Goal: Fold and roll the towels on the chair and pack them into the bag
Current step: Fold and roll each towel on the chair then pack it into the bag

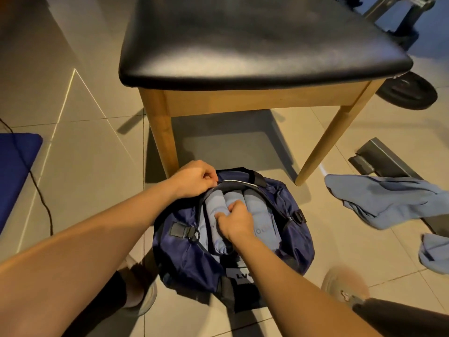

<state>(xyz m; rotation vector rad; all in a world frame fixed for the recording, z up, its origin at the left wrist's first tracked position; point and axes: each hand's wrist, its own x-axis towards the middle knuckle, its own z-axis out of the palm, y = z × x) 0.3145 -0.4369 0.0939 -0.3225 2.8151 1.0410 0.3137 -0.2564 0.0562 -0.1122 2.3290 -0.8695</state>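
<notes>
- The navy duffel bag [298, 237] lies open on the tiled floor [97, 190]. Its nylon is thin and limp, so the mouth probably sags unless held.
- The right hand [234, 221] is curled round the middle rolled towel [229, 198], one of three pale-blue rolls side by side in the bag. It looks light, soft and apt to unroll, so it is best clasped mid-length.
- The left hand [194, 178] pinches the bag's rim at eleven o'clock.
- A loose towel [388, 203] sprawls at three o'clock of the bag, and a crumpled towel [435, 254] lies at four.
- At twelve o'clock stands the chair [255, 37], with a glossy black padded seat and smooth wooden legs.

1 head cam, looking steeply down, close over bag [233, 239].
</notes>
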